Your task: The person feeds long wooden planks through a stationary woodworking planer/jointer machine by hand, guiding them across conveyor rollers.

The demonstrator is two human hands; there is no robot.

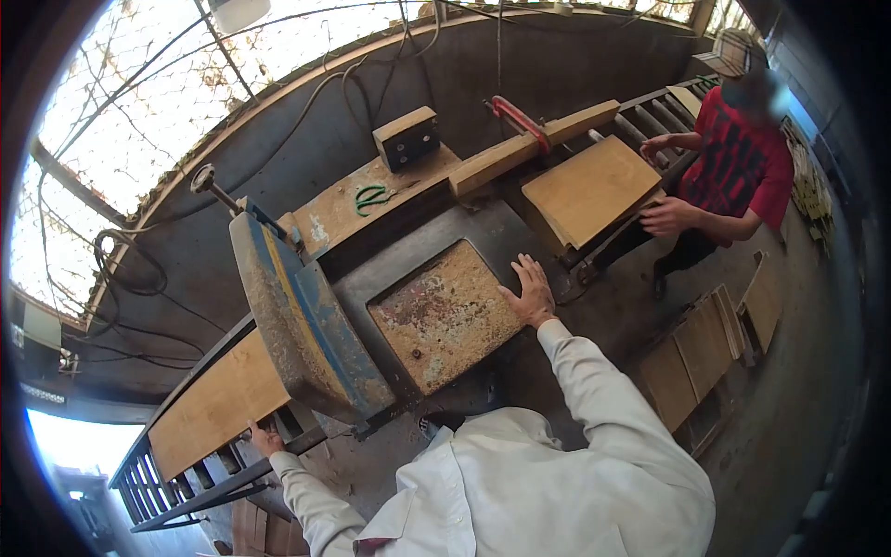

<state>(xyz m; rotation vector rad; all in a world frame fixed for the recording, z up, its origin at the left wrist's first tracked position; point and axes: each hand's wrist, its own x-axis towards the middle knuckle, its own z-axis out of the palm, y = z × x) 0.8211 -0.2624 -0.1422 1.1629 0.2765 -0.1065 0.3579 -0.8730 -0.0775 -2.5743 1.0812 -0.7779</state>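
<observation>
At lower left, my left hand (266,439) is at the near edge of a wooden board (223,395), its fingers closed at the edge and partly hidden. That board lies on a roller conveyor (200,497) beside the tall blue machine housing (325,325). My right hand (532,295) rests with fingers spread on the right side of the dark machine table (492,232), holding nothing. Sawdust covers the recessed plate (445,320) in the middle of that table. Beyond my right hand is a stack of wooden panels (594,190).
A person in a red shirt (742,153) stands at the panel stack, hands near it. A red clamp (520,121) grips a long wooden fence (529,153). More panels (691,357) lean at lower right. Cables (353,88) hang along the back wall.
</observation>
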